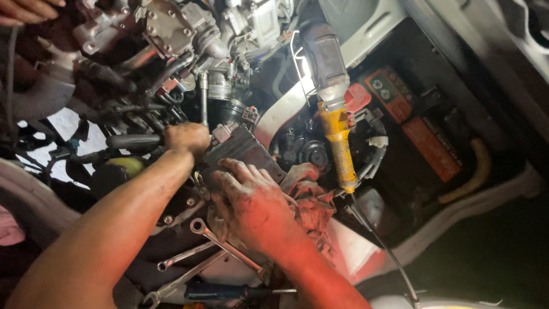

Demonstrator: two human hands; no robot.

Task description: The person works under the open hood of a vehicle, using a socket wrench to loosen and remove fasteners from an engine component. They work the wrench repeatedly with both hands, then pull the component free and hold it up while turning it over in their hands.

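Our left hand (187,139) is shut in a fist around a dark tool handle (134,141), deep in the engine (189,34). Our right hand (249,203) lies flat with the fingers spread, pressing on a dark block (243,150) and a dirty rag (309,197) just beside it. Both hands are greasy.

To do this well, we think we should hold the handle tight and turn it slowly, so it does not slip. The right hand should keep pressing down so the block does not wiggle. We cannot see the tip of the tool, so we must feel our way.

Three shiny wrenches (214,243) lie just below our right hand, crossing each other. A screwdriver (229,292) lies under them. A yellow work lamp (337,134) hangs near the rag and lights up the spot. Its cord (380,240) runs down past our right arm and could catch on it. A battery (414,123) with orange labels sits to the right, well apart from us.

Hoses and wires (143,111) crowd around the left hand, so there is little room to turn. Another person's hand (26,10) shows at the top corner.
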